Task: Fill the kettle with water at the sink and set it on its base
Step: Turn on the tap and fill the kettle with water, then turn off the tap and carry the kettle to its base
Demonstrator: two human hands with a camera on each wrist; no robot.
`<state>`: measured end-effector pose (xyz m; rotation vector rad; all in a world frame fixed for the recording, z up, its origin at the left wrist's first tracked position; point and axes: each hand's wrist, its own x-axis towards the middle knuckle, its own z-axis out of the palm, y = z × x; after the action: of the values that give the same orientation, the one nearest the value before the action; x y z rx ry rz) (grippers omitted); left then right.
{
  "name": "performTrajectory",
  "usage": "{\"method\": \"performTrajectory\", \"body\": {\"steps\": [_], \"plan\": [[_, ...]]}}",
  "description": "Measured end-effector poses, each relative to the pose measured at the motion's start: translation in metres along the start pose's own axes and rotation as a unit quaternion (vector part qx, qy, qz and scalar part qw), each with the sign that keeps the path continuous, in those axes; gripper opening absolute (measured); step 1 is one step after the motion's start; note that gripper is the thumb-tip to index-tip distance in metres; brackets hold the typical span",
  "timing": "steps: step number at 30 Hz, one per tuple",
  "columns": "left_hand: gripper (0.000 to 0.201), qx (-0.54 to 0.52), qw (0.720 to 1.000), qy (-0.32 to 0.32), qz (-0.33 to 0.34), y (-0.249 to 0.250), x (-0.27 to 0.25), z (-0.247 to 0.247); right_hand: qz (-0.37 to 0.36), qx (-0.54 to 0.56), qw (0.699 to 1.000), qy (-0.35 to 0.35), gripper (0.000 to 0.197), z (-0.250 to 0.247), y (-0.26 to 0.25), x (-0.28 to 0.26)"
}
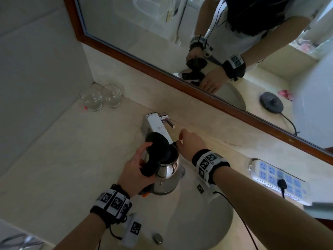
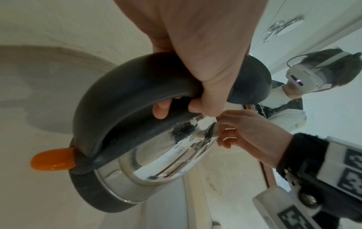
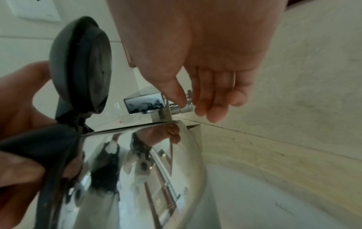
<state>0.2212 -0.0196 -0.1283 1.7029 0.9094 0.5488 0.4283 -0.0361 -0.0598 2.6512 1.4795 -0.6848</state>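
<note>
A shiny steel kettle with a black handle and an orange switch hangs over the sink. Its black lid stands open right under the chrome faucet. My left hand grips the handle. My right hand is beside the kettle's spout, its fingers relaxed and extended at the faucet lever. I cannot tell whether they touch it. No water stream shows. The round black base appears only as a mirror reflection.
Two clear glasses stand in the counter's back left corner. A white power strip with a black plug lies on the counter at right. A wood-framed mirror runs along the back wall. The drain plug sits at the basin's near side.
</note>
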Motion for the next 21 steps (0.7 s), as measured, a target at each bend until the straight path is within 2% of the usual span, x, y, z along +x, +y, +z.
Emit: {"method": "performTrajectory", "body": {"steps": [3,5,7,8,10,12,13,16,21], "plan": [[0.096,0.001,1.000,-0.002,0.003,0.003,-0.006,0.003,0.007,0.065,0.996,0.063,0.018,-0.003,-0.001,-0.022],[0.096,0.017,1.000,-0.007,0.004,0.005,-0.009,0.006,0.005,0.137,0.983,0.120,0.024,-0.006,-0.006,-0.038],[0.094,0.037,0.999,-0.012,0.007,0.009,-0.015,0.008,-0.038,0.177,0.970,0.163,0.025,-0.009,-0.015,-0.055],[0.092,0.035,0.999,-0.017,0.005,0.012,-0.017,0.010,-0.085,0.143,0.969,0.185,0.024,-0.010,-0.020,-0.065],[0.092,0.015,0.999,-0.032,-0.005,0.014,-0.021,0.012,-0.193,0.002,0.952,0.239,0.026,-0.009,-0.027,-0.081],[0.096,0.026,0.999,-0.032,0.009,0.015,-0.023,0.015,-0.254,-0.104,0.922,0.273,0.023,-0.005,-0.032,-0.093],[0.096,0.038,0.999,-0.028,0.020,0.017,-0.025,0.016,-0.263,-0.131,0.917,0.270,0.021,-0.003,-0.034,-0.096],[0.094,0.047,0.998,-0.007,0.028,0.025,-0.029,0.019,-0.242,-0.178,0.926,0.229,0.017,0.006,-0.040,-0.101],[0.086,0.010,1.000,-0.029,0.001,0.028,-0.033,0.025,-0.130,-0.217,0.951,0.175,0.019,0.003,-0.048,-0.094]]}}
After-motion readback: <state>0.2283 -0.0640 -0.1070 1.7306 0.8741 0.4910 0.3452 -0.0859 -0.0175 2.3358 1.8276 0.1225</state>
